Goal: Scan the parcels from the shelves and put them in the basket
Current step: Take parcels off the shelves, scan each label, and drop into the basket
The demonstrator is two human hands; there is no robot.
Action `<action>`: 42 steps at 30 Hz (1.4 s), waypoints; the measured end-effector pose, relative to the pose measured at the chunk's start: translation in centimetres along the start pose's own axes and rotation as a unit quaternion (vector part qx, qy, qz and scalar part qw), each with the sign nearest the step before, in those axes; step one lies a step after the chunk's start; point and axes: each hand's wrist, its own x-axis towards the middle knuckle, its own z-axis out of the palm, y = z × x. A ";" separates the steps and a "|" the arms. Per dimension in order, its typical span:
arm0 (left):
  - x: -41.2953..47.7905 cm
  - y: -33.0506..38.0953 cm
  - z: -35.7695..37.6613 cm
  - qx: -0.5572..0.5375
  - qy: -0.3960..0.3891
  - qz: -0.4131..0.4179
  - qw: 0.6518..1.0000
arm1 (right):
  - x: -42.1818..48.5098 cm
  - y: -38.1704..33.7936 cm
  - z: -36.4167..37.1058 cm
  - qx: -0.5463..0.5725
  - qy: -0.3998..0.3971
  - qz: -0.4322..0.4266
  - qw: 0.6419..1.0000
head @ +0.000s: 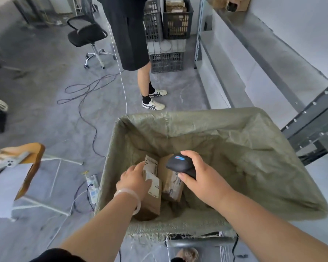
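One wide-angle head camera looks steeply down and forward from close above the right hand (pixel 203 178) gripping a black handheld scanner (pixel 180 164), the olive woven-sack-lined basket (pixel 235 129) just beneath that grip.

Office chair (pixel 87 34) — stacked crates (pixel 167 62).
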 end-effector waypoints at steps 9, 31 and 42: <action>-2.4 7.7 -0.9 -0.010 0.028 0.163 0.986 | -3.1 0.7 -3.5 0.064 0.081 0.031 0.994; -22.9 39.0 11.5 -0.002 -0.155 0.588 0.794 | -30.1 7.6 -17.9 0.117 0.566 0.266 0.772; -27.2 46.6 19.6 0.060 -0.221 0.570 0.789 | -34.1 11.1 -19.4 0.131 0.633 0.343 0.682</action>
